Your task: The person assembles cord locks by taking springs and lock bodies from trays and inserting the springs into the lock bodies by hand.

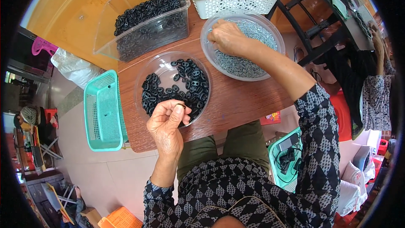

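Observation:
My left hand is closed in a pinch, thumb against fingers, on a small black part mostly hidden by the fingertips. Just beneath it stands a round clear tub of black oval plastic parts, several showing two holes. My right hand reaches over the left side of a second round clear tub. Its fingers are bent together and point down at the small silvery screws inside. Whatever sits between those fingertips is hidden.
Behind the tubs, a clear rectangular bin of black parts and a white perforated basket stand on the brown table. A green basket adjoins its left edge; another green basket sits lower right. At right, another person's patterned sleeve shows.

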Motion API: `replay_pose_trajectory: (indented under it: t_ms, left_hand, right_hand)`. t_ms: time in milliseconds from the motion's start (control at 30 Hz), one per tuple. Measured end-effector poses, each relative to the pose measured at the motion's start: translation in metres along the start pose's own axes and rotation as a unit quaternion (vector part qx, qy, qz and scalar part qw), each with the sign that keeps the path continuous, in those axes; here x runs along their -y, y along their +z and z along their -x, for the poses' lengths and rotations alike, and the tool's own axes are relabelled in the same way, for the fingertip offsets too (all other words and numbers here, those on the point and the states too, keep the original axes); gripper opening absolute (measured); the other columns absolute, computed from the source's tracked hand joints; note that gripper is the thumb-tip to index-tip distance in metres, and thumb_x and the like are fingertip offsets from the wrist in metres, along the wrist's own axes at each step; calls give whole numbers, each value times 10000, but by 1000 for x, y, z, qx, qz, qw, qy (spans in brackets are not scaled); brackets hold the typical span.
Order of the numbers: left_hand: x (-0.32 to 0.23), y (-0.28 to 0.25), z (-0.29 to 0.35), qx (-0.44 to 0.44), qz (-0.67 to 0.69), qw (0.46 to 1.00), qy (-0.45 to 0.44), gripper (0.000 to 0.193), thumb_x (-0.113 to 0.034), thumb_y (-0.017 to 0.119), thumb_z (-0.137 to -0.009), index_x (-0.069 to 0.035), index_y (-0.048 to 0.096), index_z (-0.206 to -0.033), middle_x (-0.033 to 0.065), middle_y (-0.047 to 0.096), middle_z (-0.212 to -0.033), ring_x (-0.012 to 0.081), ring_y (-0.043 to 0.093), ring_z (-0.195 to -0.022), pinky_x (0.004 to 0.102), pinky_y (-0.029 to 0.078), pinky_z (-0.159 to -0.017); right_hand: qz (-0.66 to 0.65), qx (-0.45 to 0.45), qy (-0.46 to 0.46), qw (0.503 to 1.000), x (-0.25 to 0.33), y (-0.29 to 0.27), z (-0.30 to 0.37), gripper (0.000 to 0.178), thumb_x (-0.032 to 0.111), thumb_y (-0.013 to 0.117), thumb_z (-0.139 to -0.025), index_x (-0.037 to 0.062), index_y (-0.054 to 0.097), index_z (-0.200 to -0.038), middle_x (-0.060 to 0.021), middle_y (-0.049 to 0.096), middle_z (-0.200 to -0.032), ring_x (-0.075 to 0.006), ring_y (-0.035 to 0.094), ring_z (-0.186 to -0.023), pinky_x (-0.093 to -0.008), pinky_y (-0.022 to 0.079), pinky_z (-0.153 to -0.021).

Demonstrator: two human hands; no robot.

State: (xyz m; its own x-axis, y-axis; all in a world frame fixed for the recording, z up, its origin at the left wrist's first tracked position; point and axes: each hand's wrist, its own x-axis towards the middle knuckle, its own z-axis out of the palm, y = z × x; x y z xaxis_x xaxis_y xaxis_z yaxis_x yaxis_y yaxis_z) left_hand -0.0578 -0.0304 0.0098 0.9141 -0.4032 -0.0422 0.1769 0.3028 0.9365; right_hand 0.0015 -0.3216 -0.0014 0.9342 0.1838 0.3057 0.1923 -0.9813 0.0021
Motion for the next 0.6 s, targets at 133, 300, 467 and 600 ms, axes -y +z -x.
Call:
replay_pose_trajectory:
  t_ms: [133, 300, 467, 600]
  left_hand:
    - [-1, 0, 2, 7, -10, 1000, -3, 111, -64, 633, -878, 31, 608, -931, 89, 636, -819, 137, 619, -709, 226, 492, -579]
    - [0, -3, 2, 11, -5, 1000, -7, 109, -62, 631, -879, 32, 609, -930, 86, 636, -814, 134, 617, -714, 226, 493, -589]
    - [-1, 0, 2, 16, -7, 1000, -6, 106, -55, 626, -880, 35, 607, -932, 91, 638, -816, 134, 615, -710, 230, 495, -594]
    - [-2, -1, 2, 19, -10, 1000, -9, 106, -53, 624, -881, 37, 607, -933, 96, 641, -821, 136, 613, -707, 232, 494, -593]
  right_hand:
    - [-105, -13, 75, 992, -6, -1, -2, 64, 63, 675, -675, 20, 627, -683, -168, 612, -687, -355, 606, -716, -447, 472, -635]
    - [-125, -32, 59, 990, -8, -3, 3, 66, 56, 670, -671, 16, 618, -662, -170, 605, -660, -356, 605, -659, -445, 466, -599]
    - [-143, 29, 44, 988, -5, -3, 5, 74, 45, 660, -660, 9, 600, -636, -177, 599, -654, -357, 602, -645, -447, 457, -582]
    - [-147, 48, 41, 987, 6, -8, 5, 90, 49, 658, -651, 7, 586, -617, -184, 601, -657, -361, 606, -656, -452, 456, -579]
